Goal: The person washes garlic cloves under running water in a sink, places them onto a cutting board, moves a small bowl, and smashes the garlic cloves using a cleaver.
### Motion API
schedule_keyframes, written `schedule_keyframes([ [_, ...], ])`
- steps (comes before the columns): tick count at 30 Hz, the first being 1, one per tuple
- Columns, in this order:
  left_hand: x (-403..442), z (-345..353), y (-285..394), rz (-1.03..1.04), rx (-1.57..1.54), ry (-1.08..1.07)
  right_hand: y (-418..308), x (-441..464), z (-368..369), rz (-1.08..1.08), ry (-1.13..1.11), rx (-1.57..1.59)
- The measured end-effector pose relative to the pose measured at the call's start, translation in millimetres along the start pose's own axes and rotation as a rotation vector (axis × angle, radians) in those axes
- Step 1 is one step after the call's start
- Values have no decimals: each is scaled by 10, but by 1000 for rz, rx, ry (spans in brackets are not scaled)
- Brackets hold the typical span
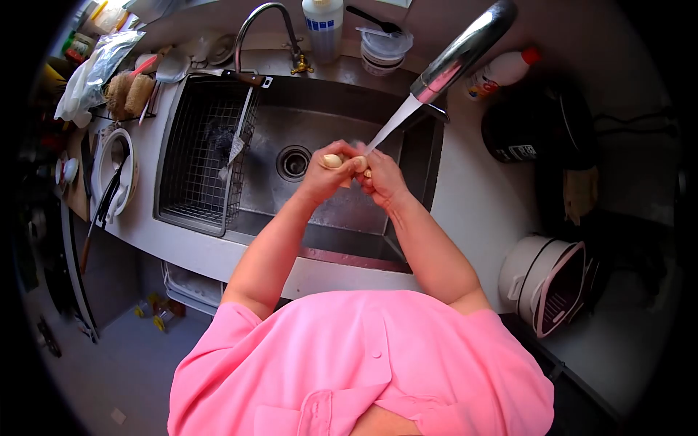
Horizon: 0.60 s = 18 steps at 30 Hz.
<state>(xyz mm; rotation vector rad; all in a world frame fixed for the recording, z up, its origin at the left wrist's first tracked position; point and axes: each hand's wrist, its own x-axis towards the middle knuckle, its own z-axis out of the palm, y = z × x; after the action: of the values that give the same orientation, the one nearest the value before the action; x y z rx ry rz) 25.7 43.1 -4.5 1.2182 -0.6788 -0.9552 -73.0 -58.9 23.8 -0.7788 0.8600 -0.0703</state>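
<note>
Both hands are together over the sink (269, 203), under a stream of running water (392, 125) from the large faucet (465, 51). Several pale cream, rounded pieces (332, 160) show between the fingers; they look like peeled cloves, but the kind is not certain. My left hand (320, 178) is closed around some of them, with one oval piece lying near the thumb. My right hand (385, 180) meets it, fingers curled against more of the pale pieces. The water falls where the fingertips meet. Parts of the fingers and the pieces are hidden.
A wire basket (200, 160) sits in the sink's left side, a knife (243, 78) across its top. A second curved tap (269, 9), a bottle (323, 33) and a tub (383, 51) stand behind. At right are a red-capped bottle (502, 73) and a black appliance (520, 131).
</note>
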Motion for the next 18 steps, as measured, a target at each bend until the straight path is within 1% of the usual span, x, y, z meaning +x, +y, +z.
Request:
schedule_keyframes([
  [2, -8, 20, 38, -96, -74, 63, 32, 42, -30, 15, 20, 17],
  [3, -20, 36, 78, -95, -74, 65, 38, 56, -45, -34, -49, 84],
  [4, -34, 53, 128, -145, -132, 105, 39, 73, -55, -84, -118, 150],
  [5, -43, 62, 156, -195, -190, 143, 37, 93, -62, -84, -120, 149],
  [7, -87, 71, 155, -223, -235, 136, 10, 82, -59, -174, -51, -25],
  [8, -97, 74, 149, -253, -280, 129, 24, 98, -59, -173, -49, -24],
  [9, -98, 101, 126, -258, -281, 128, 59, 115, -46, -276, -6, -142],
  [10, -87, 141, 98, -274, -346, 183, 78, 127, -36, -380, 37, -261],
  [11, -80, 159, 82, -288, -411, 240, 82, 133, -35, -379, 36, -262],
  [12, -73, 154, 82, -287, -411, 240, 61, 129, -22, -377, 25, -189],
  [13, -55, 142, 86, -317, -538, 241, 32, 134, -3, -378, 13, -117],
  [14, -54, 133, 83, -350, -668, 243, 7, 114, -3, -377, 11, -118],
  [16, -29, 93, 40, -335, -703, 261, -66, 29, -8, -302, -120, -115],
  [17, -8, 82, 20, -318, -738, 273, -86, -1, 33, -303, -121, -117],
  [18, -4, 106, 36, -318, -740, 273, -83, -33, 101, -359, -103, -139],
])
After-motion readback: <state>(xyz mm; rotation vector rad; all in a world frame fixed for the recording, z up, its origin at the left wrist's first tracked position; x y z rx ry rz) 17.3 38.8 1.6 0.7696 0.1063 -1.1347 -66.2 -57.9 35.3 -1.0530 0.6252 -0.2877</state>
